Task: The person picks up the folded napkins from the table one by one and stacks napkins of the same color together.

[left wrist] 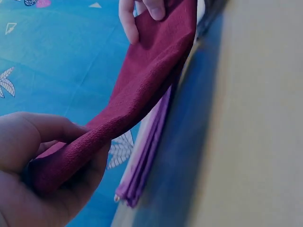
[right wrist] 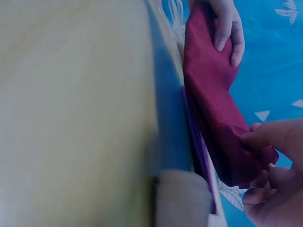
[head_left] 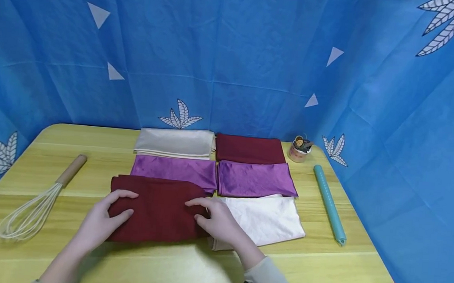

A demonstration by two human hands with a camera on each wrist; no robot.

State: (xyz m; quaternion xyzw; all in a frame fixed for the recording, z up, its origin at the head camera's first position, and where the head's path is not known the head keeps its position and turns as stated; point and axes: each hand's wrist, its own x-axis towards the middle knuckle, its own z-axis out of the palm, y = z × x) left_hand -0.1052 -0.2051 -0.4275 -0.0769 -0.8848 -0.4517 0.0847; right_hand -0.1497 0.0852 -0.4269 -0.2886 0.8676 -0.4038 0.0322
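Note:
A folded dark red cloth [head_left: 159, 211] hangs between both hands above the table's near part. At its left end my left hand [head_left: 98, 220] grips it, thumb on the near face and fingers round the edge. My right hand [head_left: 220, 221] pinches the right end between thumb and fingers. In the left wrist view the cloth [left wrist: 137, 90] sags a little between the hands and stands off the tabletop. Just behind it lie two folded purple cloths, one left [head_left: 174, 168] and one right [head_left: 256, 179]. A folded white cloth [head_left: 266, 218] lies beside my right hand, partly covered by it.
Behind the purple cloths lie a folded beige cloth [head_left: 175, 142] and another dark red cloth [head_left: 250, 149]. A whisk [head_left: 42, 202] lies at left. At right are a teal rod [head_left: 329, 205] and a small cup [head_left: 299, 152] of bits. Blue curtain [head_left: 233, 62] hangs behind.

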